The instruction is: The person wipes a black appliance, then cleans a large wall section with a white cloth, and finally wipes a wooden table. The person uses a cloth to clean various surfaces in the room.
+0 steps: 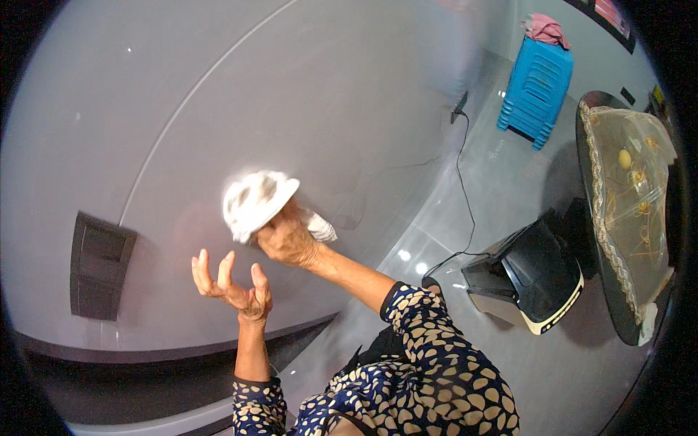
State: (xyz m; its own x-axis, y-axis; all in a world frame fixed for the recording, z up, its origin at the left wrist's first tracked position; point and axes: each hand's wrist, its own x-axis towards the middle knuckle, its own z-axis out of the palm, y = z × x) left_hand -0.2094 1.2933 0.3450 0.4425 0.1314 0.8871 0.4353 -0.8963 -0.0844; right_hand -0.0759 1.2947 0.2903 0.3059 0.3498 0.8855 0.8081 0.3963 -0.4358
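My right hand [287, 236] is closed around a bunched white cloth [258, 203], with a loose end hanging out beside the wrist. The cloth lies against a broad, glossy grey surface [291, 94], and its edges are slightly blurred. Below it and a little to the left, my left hand [236, 291] is raised with bent, spread fingers and nothing in them. Whether its fingertips touch the grey surface, I cannot tell.
A dark rectangular fitting [102, 265] sits on the grey surface at left. On the right are a black bin-like appliance [534, 272] with a cord [469, 189], stacked blue stools [538, 87] topped by a pink cloth [547, 30], and a table with a lace-edged cover [632, 196].
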